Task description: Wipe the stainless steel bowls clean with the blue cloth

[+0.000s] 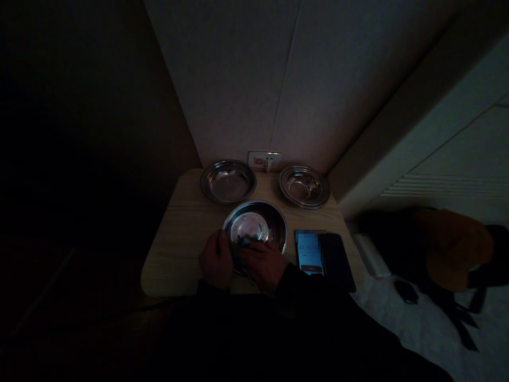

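A shiny metal bowl (278, 223) sits near the middle of the small wooden table (170, 249), close to my body. My left hand (217, 260) is closed at the bowl's left rim, its fingers curled on the edge. Inside the near part of the bowl, my right hand (264, 262) presses down on a dark bluish cloth (240, 246). Part of the cloth is hidden under the fingers. Behind stand a wide metal dish (228, 185) on the left and a stack of metal dishes (304, 188) on the right.
A lit phone (310, 252) lies on a dark flat case (338, 260) at the table's right. A wall socket (265, 160) with a plug is just behind the table. Right of the table, a dark bag and an orange-brown item (457, 244) lie on a pale surface.
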Motion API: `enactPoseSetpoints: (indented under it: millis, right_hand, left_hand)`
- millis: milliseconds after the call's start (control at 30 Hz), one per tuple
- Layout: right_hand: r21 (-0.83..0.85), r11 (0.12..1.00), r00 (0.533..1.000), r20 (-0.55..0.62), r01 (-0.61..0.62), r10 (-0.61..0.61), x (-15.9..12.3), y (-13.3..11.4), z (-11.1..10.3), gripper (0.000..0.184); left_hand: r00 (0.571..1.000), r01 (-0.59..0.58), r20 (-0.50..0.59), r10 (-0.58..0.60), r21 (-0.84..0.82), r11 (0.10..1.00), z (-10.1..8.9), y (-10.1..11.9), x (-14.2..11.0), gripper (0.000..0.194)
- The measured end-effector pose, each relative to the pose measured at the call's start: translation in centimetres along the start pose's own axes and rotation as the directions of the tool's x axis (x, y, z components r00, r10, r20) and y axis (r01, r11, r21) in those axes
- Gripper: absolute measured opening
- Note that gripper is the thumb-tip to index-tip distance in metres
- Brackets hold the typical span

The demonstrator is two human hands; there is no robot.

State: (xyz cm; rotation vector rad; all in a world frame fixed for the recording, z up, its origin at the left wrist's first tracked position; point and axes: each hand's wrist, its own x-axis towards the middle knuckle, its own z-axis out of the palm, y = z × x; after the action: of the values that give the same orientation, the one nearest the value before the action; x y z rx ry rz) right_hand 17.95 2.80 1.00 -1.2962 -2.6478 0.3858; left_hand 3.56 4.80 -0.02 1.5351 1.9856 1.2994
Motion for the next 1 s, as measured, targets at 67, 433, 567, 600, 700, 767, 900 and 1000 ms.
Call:
enactPoseSetpoints:
  millis: [67, 433, 567, 600, 700, 767, 900, 1000]
  right_hand:
    - [0.004, 1.000, 0.998, -0.053, 0.018, -0.018, 1.0, -0.3, 0.4, 0.035]
    - [-0.049, 0.999, 0.999, 0.048, 0.006, -0.003, -0.3, 0.8, -0.7, 0.029]
    - [-0.014, 0.998, 0.998, 0.005, 0.058, -0.058, 1.0, -0.1, -0.4, 0.031]
    - [-0.022, 0.998, 0.998, 0.010, 0.065, -0.065, 0.9, 0.1, -0.4, 0.031]
    - [-0.060, 0.997, 0.998, 0.048, 0.048, -0.045, -0.1, 1.3, -0.6, 0.028]
    - [-0.083, 0.996, 0.998, 0.062, 0.022, -0.017, -0.6, 1.7, -0.8, 0.027]
    - [-0.067, 0.997, 0.999, 0.029, 0.044, -0.042, 0.6, 0.6, -0.9, 0.030]
    - [-0.047, 0.998, 0.999, 0.023, 0.045, -0.044, 1.2, -0.1, -1.0, 0.031]
  left_hand:
    - [1.000, -0.023, -0.006, 0.023, 0.011, 1.000, -0.1, -0.1, 0.1, 0.029]
    - [1.000, 0.014, -0.027, -0.014, 0.007, 1.000, -0.2, -0.3, 0.2, 0.027]
    - [0.999, 0.024, -0.033, -0.023, 0.032, 0.999, -0.5, -0.4, 0.3, 0.025]
    - [0.999, 0.028, -0.031, -0.027, 0.035, 0.999, -0.6, -0.5, 0.3, 0.025]
    - [0.999, 0.052, -0.013, -0.052, 0.024, 0.998, -0.6, -0.6, 0.3, 0.027]
    - [0.997, 0.073, -0.018, -0.073, 0.000, 0.997, -0.4, -0.5, 0.2, 0.028]
    - [0.997, 0.069, -0.016, -0.069, -0.008, 0.998, -0.1, -0.1, 0.1, 0.029]
    - [0.999, 0.043, -0.021, -0.043, 0.028, 0.999, -0.4, -0.1, 0.2, 0.028]
